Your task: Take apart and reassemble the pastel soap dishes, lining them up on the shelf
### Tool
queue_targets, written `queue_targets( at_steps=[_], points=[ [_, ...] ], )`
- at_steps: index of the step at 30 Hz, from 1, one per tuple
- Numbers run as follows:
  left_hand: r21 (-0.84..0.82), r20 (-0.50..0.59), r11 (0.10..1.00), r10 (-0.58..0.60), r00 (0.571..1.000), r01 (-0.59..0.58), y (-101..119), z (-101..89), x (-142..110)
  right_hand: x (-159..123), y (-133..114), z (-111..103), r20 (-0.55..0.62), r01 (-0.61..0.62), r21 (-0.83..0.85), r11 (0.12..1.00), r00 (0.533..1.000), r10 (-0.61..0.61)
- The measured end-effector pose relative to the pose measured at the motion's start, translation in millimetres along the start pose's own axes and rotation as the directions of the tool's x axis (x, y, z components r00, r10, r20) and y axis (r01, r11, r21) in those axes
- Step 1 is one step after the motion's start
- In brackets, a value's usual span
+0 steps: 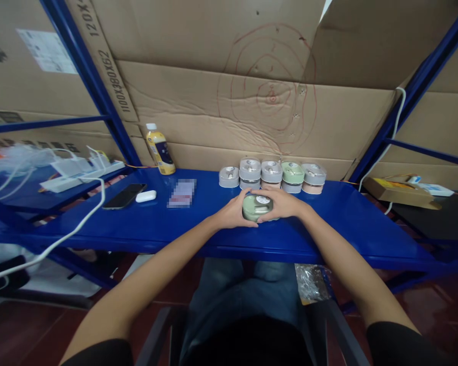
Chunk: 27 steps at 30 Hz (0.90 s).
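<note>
Between my two hands, near the middle of the blue shelf, is a small green container (257, 205) with a clear lid and a round white label on top. My left hand (233, 209) wraps round its left side, thumb toward me. On the opposite side my right hand (284, 203) grips it, the fingers partly covering the lid. Just behind my hands stands a row of similar containers (272, 172) in grey, green and pinkish tones, most of them stacked in pairs. Whether the held container rests on the shelf or on another one is hard to see.
A yellow bottle (161, 151) stands at the back left. Nearer lie a phone (124, 196), a white earbud case (145, 196) and a blurred card (182, 193). A white cable (95, 208) crosses the left side. Blue posts (423, 76) and cardboard (198, 96) bound the shelf.
</note>
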<state>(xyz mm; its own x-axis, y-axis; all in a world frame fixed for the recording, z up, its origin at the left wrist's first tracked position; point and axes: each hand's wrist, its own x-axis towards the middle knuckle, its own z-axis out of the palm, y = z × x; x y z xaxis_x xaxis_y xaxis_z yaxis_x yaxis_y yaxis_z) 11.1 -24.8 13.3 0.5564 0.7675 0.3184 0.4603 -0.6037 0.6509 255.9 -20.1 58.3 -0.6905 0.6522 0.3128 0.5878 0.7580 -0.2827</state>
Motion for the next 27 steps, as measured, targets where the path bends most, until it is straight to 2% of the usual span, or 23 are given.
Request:
queue_targets(
  at_steps=[8, 15, 22, 25, 27],
  points=[
    [-0.022, -0.017, 0.995, 0.096, 0.995, -0.097, -7, 1.9, 3, 1, 7, -2, -0.040, 0.006, 0.070, 0.998, 0.999, -0.003],
    [-0.061, -0.003, 0.984, 0.170, 0.986, -0.169, -17, 2.0, 6, 2, 11, 0, -0.010, 0.036, 0.136, 0.990, 0.999, -0.035],
    [0.043, 0.004, 0.997, 0.069, 0.998, -0.069, -14, 1.8, 3, 2, 21, 10, 0.022, 0.011, 0.145, 0.989, 1.000, -0.014],
    [0.066, -0.030, 0.995, 0.080, 0.996, -0.078, -5, 0.5, 1, 1, 23, 13, -0.040, 0.012, 0.152, 0.988, 0.999, -0.006],
    [0.104, -0.076, 0.994, 0.051, 0.996, -0.043, 1, -2.5, -1, 1, 24, 13, -0.109, -0.012, 0.189, 0.982, 0.993, 0.033]
  ],
)
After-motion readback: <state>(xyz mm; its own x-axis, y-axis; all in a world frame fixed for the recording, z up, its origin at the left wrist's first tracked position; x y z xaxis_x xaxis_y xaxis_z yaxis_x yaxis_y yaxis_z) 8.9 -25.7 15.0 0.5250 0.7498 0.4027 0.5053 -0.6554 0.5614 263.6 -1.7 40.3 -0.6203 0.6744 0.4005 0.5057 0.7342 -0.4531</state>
